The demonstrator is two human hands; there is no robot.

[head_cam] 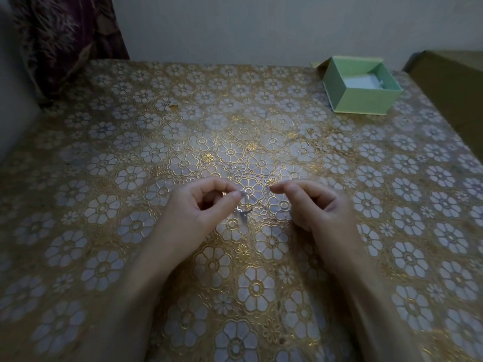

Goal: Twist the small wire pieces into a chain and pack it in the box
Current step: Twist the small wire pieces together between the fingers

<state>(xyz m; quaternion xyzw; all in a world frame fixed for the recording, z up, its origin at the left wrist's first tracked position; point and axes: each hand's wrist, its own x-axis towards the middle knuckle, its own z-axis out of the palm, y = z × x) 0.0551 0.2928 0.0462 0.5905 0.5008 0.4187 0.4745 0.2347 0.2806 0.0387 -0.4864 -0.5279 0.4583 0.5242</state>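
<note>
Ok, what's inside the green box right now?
The box stands open at the table's far right. A white pad or paper lies on its floor, with something small and pale at its right edge, too blurred to name. The near wall hides the front of the floor.

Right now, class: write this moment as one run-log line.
left hand: pinches wire chain | right hand: curled, apparently empty | green box: open, far right | packing: not yet

I can read no text, label, brand, number or sign anywhere here. The green box [362, 86] at the far right shows plain walls with no print I can make out, and the table [130, 158] cover carries only a flower pattern.
</note>
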